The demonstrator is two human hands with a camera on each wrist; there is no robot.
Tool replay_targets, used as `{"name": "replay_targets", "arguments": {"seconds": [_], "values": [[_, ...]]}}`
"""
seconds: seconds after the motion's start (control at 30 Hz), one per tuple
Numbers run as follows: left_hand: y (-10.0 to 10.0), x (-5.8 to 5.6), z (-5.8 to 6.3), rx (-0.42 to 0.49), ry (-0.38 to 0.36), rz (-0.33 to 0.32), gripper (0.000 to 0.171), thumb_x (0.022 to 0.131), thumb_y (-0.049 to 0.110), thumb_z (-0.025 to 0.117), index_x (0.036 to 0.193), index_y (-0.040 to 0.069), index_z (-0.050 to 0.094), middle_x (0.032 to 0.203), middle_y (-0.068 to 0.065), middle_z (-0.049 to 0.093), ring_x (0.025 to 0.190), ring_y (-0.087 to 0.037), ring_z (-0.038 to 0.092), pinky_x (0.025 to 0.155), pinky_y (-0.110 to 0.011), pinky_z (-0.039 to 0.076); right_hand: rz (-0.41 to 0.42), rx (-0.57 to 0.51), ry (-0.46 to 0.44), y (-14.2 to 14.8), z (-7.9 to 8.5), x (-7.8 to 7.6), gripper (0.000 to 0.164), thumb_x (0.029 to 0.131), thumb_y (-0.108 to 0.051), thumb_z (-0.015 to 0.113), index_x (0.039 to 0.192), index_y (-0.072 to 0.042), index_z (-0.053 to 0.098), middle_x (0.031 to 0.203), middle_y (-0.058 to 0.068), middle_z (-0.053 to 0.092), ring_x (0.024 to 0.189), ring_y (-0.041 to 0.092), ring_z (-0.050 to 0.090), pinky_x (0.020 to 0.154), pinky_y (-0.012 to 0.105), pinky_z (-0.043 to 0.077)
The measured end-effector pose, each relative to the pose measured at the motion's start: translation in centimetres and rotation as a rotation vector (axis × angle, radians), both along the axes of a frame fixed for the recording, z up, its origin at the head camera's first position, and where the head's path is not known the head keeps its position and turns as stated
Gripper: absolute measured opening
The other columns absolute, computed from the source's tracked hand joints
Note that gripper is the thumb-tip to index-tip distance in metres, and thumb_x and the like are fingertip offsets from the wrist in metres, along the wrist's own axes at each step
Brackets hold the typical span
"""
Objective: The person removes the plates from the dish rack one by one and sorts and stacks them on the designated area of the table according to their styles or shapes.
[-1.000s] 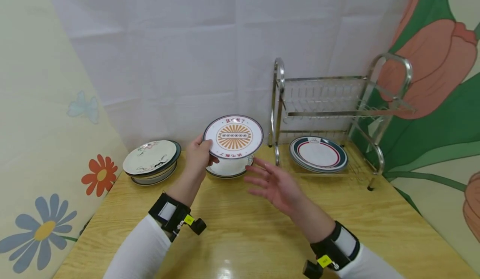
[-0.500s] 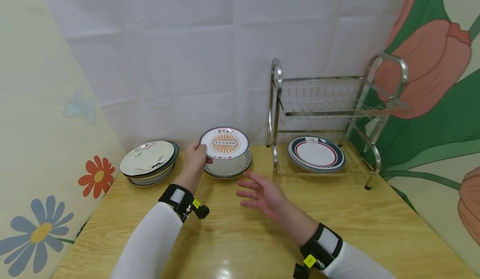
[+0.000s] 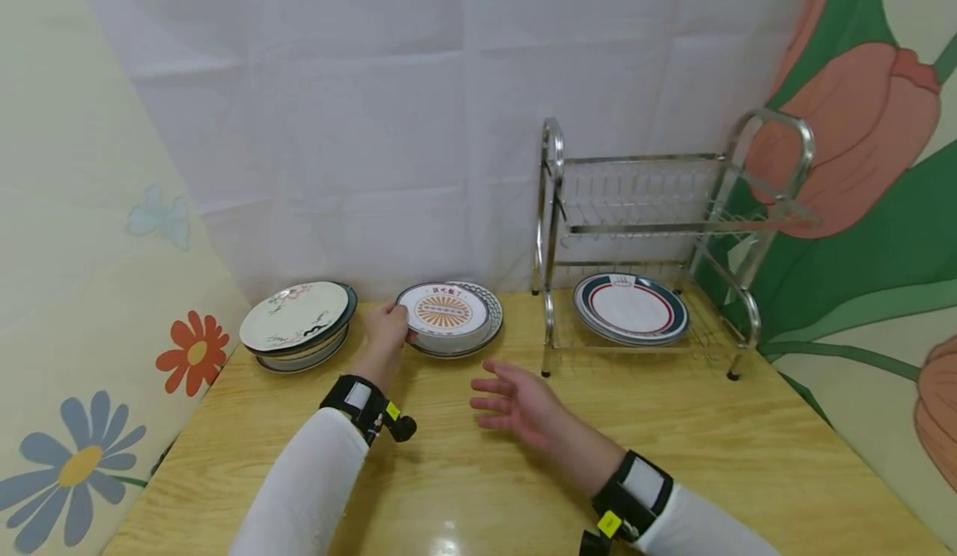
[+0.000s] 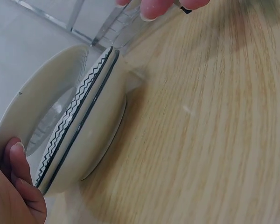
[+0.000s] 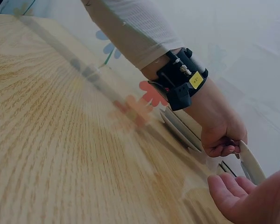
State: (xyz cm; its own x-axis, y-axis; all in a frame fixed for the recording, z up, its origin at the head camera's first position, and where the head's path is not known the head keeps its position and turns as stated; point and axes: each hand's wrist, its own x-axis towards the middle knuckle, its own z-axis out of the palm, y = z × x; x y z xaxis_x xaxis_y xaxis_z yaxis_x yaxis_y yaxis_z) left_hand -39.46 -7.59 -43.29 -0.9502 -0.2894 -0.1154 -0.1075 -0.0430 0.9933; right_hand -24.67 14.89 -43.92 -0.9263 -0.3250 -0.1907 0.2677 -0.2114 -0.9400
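Observation:
My left hand (image 3: pixel 385 330) pinches the left edge of a white plate (image 3: pixel 443 310) with an orange sunburst and red lettering. In the left wrist view that plate (image 4: pixel 42 93) is tilted just above a stack of patterned-rim plates (image 4: pixel 84 126), its underside showing and a gap between them. The stack's zigzag-patterned rim (image 3: pixel 489 323) peeks out behind it in the head view. My right hand (image 3: pixel 516 406) hovers over the table in front of the stack, palm turned inward, fingers relaxed and holding nothing.
A second stack of plates (image 3: pixel 295 319), a floral one on top, stands at the left. To the right is a two-tier metal dish rack (image 3: pixel 643 228) with several plates (image 3: pixel 631 308) lying on its lower level. A white cloth (image 3: pixel 336 124) hangs behind the wooden table (image 3: pixel 441 473).
The left hand has lowered the sunburst plate down and slightly left, onto or close over the middle stack. My right hand has drawn a little down and left.

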Motion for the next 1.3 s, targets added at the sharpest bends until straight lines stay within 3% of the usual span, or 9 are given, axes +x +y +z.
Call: {"name": "replay_targets", "arguments": {"seconds": [0.27, 0.43, 0.57, 0.77, 1.0, 1.07, 1.17, 1.3], "values": [[0.0, -0.4, -0.6, -0.082, -0.080, 0.022, 0.042, 0.101, 0.013, 0.045, 0.138, 0.004, 0.063, 0.075, -0.006, 0.063, 0.045, -0.011, 0.052, 0.047, -0.025, 0.041, -0.010, 0.010, -0.012, -0.2, -0.1, 0.0, 0.057, 0.109, -0.027, 0.035, 0.160, -0.001, 0.026, 0.155, 0.034, 0.041, 0.132, 0.044, 0.058, 0.104, 0.055, 0.053], [-0.1, -0.5, -1.1, -0.080, -0.078, 0.014, 0.036, 0.101, 0.012, 0.046, 0.129, 0.003, 0.067, 0.070, -0.005, 0.061, 0.045, -0.012, 0.051, 0.048, -0.027, 0.042, -0.004, 0.015, -0.019, -0.2, -0.3, -0.1, 0.059, 0.110, -0.030, 0.037, 0.159, 0.001, 0.028, 0.155, 0.033, 0.041, 0.134, 0.045, 0.056, 0.105, 0.054, 0.052], [-0.2, -0.6, -1.5, -0.104, -0.087, 0.009, 0.033, 0.101, 0.012, 0.045, 0.122, 0.002, 0.069, 0.078, -0.008, 0.061, 0.048, -0.013, 0.051, 0.047, -0.026, 0.043, 0.000, 0.016, -0.027, -0.2, -0.3, -0.1, 0.059, 0.110, -0.031, 0.037, 0.158, 0.002, 0.030, 0.156, 0.033, 0.041, 0.135, 0.045, 0.056, 0.106, 0.054, 0.052], [-0.1, -0.9, -1.8, -0.123, -0.095, 0.014, 0.039, 0.101, 0.013, 0.045, 0.133, 0.004, 0.066, 0.094, -0.014, 0.065, 0.052, -0.015, 0.054, 0.047, -0.026, 0.046, -0.005, 0.016, -0.037, -0.2, -0.4, -0.1, 0.057, 0.110, -0.029, 0.036, 0.157, 0.003, 0.031, 0.156, 0.032, 0.041, 0.137, 0.046, 0.054, 0.107, 0.054, 0.051], [0.1, -1.3, -1.9, -0.179, -0.098, 0.004, 0.037, 0.101, 0.014, 0.047, 0.130, 0.004, 0.068, 0.103, -0.017, 0.066, 0.059, -0.019, 0.056, 0.050, -0.028, 0.048, 0.000, 0.016, -0.032, -0.1, -0.3, 0.0, 0.059, 0.110, -0.030, 0.038, 0.157, 0.004, 0.030, 0.155, 0.033, 0.041, 0.137, 0.046, 0.053, 0.106, 0.054, 0.052], [0.1, -1.2, -1.8, -0.243, -0.095, -0.005, 0.038, 0.101, 0.014, 0.047, 0.133, 0.003, 0.066, 0.109, -0.019, 0.068, 0.069, -0.021, 0.061, 0.057, -0.030, 0.052, 0.001, 0.019, -0.031, -0.1, -0.4, 0.1, 0.059, 0.110, -0.030, 0.038, 0.157, 0.004, 0.030, 0.155, 0.033, 0.042, 0.136, 0.046, 0.054, 0.106, 0.054, 0.052], [0.0, -1.0, -1.6, -0.373, -0.088, -0.018, 0.042, 0.102, 0.017, 0.049, 0.138, 0.001, 0.062, 0.126, -0.020, 0.067, 0.095, -0.025, 0.066, 0.078, -0.036, 0.057, 0.004, 0.024, -0.026, -0.1, -0.3, 0.1, 0.059, 0.110, -0.030, 0.038, 0.157, 0.004, 0.030, 0.155, 0.033, 0.042, 0.136, 0.046, 0.054, 0.106, 0.054, 0.052], [-0.2, -0.9, -1.3, -0.529, -0.090, -0.047, 0.044, 0.102, 0.020, 0.049, 0.140, -0.001, 0.059, 0.140, -0.020, 0.062, 0.122, -0.029, 0.061, 0.102, -0.044, 0.053, 0.006, 0.030, -0.023, 0.0, -0.4, 0.1, 0.059, 0.110, -0.030, 0.038, 0.157, 0.004, 0.030, 0.155, 0.033, 0.042, 0.136, 0.046, 0.054, 0.106, 0.054, 0.052]]}}
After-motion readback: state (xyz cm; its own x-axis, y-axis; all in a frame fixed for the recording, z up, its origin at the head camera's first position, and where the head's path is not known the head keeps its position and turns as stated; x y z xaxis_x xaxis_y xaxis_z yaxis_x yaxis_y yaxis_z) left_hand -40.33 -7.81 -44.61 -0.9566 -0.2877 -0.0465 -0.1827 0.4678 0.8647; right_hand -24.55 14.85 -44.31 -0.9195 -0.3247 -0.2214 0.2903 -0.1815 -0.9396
